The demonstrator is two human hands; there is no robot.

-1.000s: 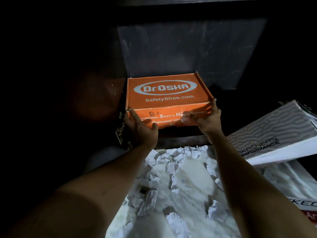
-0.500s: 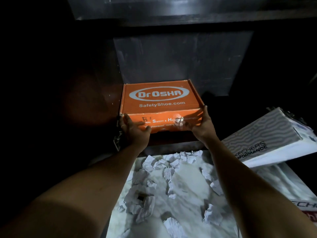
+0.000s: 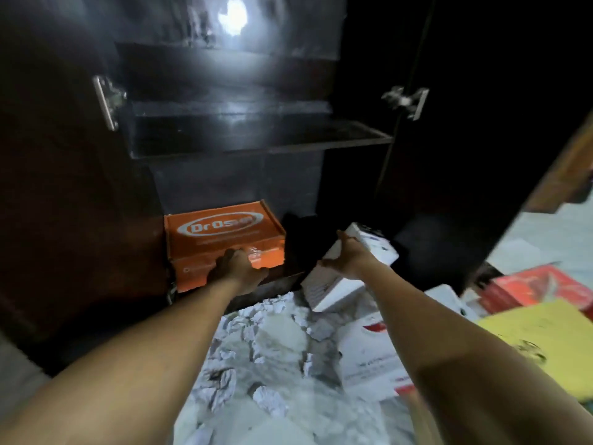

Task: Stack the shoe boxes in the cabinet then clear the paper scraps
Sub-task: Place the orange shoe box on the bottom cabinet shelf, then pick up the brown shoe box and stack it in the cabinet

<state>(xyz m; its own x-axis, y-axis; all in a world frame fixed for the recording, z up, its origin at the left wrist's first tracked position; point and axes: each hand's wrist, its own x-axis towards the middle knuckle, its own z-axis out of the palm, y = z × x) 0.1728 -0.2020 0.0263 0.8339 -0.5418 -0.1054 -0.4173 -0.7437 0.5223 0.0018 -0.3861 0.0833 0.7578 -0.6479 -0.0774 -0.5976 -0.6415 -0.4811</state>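
Observation:
An orange Dr.Osha shoe box [image 3: 221,226] sits on the bottom of the dark cabinet [image 3: 256,136], against its left side. My left hand [image 3: 237,268] presses on the box's front face. A grey and white shoe box [image 3: 333,284] leans tilted at the cabinet's lower right edge, and my right hand [image 3: 348,258] holds its upper edge with the thumb raised. Crumpled paper scraps [image 3: 221,383] lie scattered on the pale floor in front of the cabinet, between my arms.
More boxes lie on the floor at right: a white one with red print [image 3: 369,358], a yellow one [image 3: 545,342] and a red one [image 3: 539,284]. Both cabinet doors stand open, the right door [image 3: 481,155] close to those boxes. An upper shelf [image 3: 353,133] is bare.
My right hand left the orange box and moved right onto the grey and white box. The left hand slid to the middle of the orange box's front. The view pulled back and tilted up.

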